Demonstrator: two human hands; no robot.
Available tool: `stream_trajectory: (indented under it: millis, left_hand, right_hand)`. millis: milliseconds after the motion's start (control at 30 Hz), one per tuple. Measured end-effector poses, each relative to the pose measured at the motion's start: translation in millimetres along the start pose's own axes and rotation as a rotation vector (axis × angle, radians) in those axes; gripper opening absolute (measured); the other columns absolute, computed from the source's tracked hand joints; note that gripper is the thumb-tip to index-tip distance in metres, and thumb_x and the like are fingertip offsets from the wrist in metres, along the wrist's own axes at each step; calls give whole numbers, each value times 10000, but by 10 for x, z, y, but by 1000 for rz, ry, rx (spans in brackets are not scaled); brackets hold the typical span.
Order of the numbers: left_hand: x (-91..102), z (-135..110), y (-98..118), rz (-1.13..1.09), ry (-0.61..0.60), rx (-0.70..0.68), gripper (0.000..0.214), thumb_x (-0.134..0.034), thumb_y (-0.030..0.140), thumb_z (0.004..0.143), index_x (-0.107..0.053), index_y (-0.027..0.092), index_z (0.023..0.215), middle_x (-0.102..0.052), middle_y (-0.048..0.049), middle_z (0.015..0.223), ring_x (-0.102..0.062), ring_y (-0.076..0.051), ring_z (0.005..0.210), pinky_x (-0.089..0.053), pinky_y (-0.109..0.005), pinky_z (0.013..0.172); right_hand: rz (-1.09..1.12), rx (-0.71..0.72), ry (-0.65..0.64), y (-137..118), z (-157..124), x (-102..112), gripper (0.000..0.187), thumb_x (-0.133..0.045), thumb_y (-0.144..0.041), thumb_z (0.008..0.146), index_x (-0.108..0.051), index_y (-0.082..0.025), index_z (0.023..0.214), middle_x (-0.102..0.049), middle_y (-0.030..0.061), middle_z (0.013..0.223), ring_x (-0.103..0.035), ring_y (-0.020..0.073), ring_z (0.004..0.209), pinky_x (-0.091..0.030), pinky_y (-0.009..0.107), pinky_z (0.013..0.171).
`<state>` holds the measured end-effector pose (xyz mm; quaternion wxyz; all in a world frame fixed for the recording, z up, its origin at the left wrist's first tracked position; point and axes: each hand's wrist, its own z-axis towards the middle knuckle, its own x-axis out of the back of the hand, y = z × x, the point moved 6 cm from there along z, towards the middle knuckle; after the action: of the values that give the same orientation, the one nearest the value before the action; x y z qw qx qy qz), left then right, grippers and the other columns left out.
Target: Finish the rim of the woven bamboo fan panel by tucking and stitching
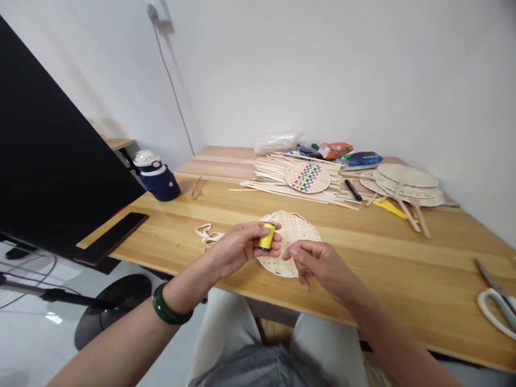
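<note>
Closest to the view, a lap in pale trousers (226, 328) sits at the edge of the counter (387, 269). The left forearm (129, 336) slants up from the lower left corner, a dark green bangle (171, 307) around its wrist; the right forearm (389, 328) slants in from the lower right, so the two arms converge over the middle.

The right hand (320, 263) is turned inward with its back mostly up. Its fingers are curled, thumb and forefinger close to each other; whether anything thin is pinched between them I cannot tell. Just beside it, the left hand (242, 242) has its palm partly turned up and pinches a yellow spool (266, 237) between the thumb in front and the bent fingers behind.

The spool is held above a round woven disc (300, 228). Its long axis stands close to upright in the view, the top leaning slightly right, with a dark rim at each end. The disc lies flat on the counter beneath both hands, and a white ribbon (207, 234) lies loosely to its left. Scissors (497, 301) rest near the right edge, blades pointing away.

Farther back lie pale strips (264, 173), a fan with a coloured checked band (308, 178), a black marker (353, 190) and a pile of fans (407, 177).
</note>
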<state>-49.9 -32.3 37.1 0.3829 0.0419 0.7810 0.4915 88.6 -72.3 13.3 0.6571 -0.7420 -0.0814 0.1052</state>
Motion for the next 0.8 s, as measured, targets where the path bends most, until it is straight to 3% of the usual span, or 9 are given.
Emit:
stream_trajectory:
  millis: [67,167,267,367,467,667,800]
  left_hand:
    - [-15,53,-77,-53,5,2,149,-586,124,819,-684,70,918,-662,-68,744,-644,-138,679,-557,-251,688]
    - [-75,152,-173,-107,9,-9,97,-583,101,816,-677,85,833,-642,-50,722,-625,-115,639,-555,-234,670]
    - [-129,236,-249,-157,26,10,136,-563,88,833,-682,85,899,-629,-43,715,-621,-109,625,-556,-226,656]
    - [-188,313,-313,-249,11,61,182,-550,66,841,-669,74,978,-566,-10,641,-563,-72,534,-504,-158,533]
    - [-299,419,-359,-350,-53,99,124,-562,69,842,-654,81,924,-469,32,583,-465,-36,446,-390,-105,405]
    - [-556,656,-392,-414,-160,158,109,-502,75,883,-609,85,866,-393,53,573,-377,-14,388,-297,-84,331]
    - [-579,760,-336,-425,-154,158,123,-472,77,902,-592,104,900,-383,64,565,-354,-6,363,-258,-71,306]
  right_hand:
    - [-17,3,75,29,-37,115,385,-647,-530,783,-626,-146,758,-360,-82,470,-379,62,383,-350,193,374]
    - [22,-3,159,67,-85,271,383,-666,-525,769,-624,-144,775,-328,-94,458,-325,57,388,-345,199,387]
    - [79,1,224,74,-144,393,381,-697,-513,749,-629,-139,780,-302,-101,449,-291,56,397,-354,211,405]
    - [174,18,283,76,-220,502,364,-739,-481,721,-622,-138,748,-290,-101,452,-267,56,417,-354,211,414]
    - [255,46,388,115,-331,712,343,-757,-455,701,-601,-150,724,-275,-101,461,-239,54,426,-337,197,409]
    - [290,110,691,239,-781,1562,329,-784,-379,626,-517,-189,654,-195,-112,472,-186,50,417,-297,159,364]
    - [242,132,887,273,-1270,2121,297,-752,-318,597,-476,-208,588,-191,-109,441,-166,43,383,-238,152,305]
